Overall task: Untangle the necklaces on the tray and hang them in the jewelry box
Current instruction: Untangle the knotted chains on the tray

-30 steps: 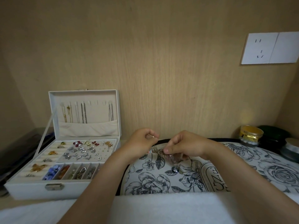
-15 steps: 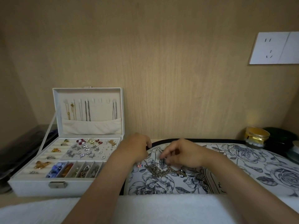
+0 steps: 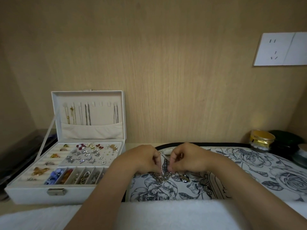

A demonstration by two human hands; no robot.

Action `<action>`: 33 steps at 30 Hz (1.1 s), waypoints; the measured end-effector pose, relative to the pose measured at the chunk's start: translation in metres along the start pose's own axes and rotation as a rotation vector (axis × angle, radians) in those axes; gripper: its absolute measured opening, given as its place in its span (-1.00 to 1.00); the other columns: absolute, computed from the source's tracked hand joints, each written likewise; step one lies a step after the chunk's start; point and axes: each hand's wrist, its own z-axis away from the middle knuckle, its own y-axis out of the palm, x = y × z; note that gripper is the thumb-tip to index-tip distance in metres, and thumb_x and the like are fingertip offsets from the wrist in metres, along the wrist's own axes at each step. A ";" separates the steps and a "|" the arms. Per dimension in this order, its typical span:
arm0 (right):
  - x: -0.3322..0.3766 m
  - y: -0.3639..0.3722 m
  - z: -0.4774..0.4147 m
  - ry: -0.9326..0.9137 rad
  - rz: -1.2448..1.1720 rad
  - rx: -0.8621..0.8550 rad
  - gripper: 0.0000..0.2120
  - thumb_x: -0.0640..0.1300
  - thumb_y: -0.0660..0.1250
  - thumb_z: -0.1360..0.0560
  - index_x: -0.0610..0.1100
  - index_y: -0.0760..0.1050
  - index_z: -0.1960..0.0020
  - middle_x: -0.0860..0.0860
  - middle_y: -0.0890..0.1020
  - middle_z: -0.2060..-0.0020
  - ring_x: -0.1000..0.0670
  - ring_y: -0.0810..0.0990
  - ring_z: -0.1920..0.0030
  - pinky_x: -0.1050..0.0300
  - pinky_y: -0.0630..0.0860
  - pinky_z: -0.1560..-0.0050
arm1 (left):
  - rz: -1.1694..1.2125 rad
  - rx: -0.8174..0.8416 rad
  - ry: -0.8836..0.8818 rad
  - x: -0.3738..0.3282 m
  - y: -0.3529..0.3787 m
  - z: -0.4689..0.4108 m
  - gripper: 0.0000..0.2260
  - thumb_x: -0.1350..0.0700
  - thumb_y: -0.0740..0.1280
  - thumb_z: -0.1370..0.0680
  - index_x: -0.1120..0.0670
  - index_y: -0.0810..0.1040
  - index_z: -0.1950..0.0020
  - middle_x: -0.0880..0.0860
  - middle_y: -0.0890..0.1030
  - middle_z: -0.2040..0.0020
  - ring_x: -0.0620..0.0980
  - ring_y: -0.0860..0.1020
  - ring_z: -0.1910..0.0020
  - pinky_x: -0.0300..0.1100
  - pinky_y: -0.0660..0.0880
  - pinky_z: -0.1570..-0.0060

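Note:
A tangled heap of thin metal necklaces [image 3: 167,177] lies on the floral black-and-white tray [image 3: 249,171]. My left hand [image 3: 144,159] and my right hand [image 3: 187,158] hover over it side by side, fingers curled down, fingertips pinching strands at the top of the heap. A dark round pendant [image 3: 184,179] lies at the heap's right end. The white jewelry box [image 3: 54,191] stands open at the left; several chains [image 3: 88,114] hang from hooks inside its lid.
The box's lower tray holds earrings, brooches and small compartments. A gold-lidded jar [image 3: 261,141] and dark green containers [image 3: 287,143] stand at the back right. A white towel [image 3: 166,214] covers the near edge. A wooden wall with a socket [image 3: 280,48] rises behind.
The necklace tangle, held up a second ago, now lies on the tray. Both hands have come down and closer together, fingertips picking at the heap.

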 end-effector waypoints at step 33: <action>-0.004 -0.024 0.001 -0.036 -0.781 -0.145 -0.80 -0.19 0.19 -0.68 -0.15 0.44 0.12 0.00 0.42 0.44 -0.02 0.47 0.39 -0.11 0.58 -0.07 | 0.418 -0.232 0.070 -0.014 0.015 -0.008 -0.87 -0.06 0.43 -0.54 -0.03 0.65 0.12 -0.05 0.66 0.19 -0.10 0.59 0.25 -0.17 0.53 0.17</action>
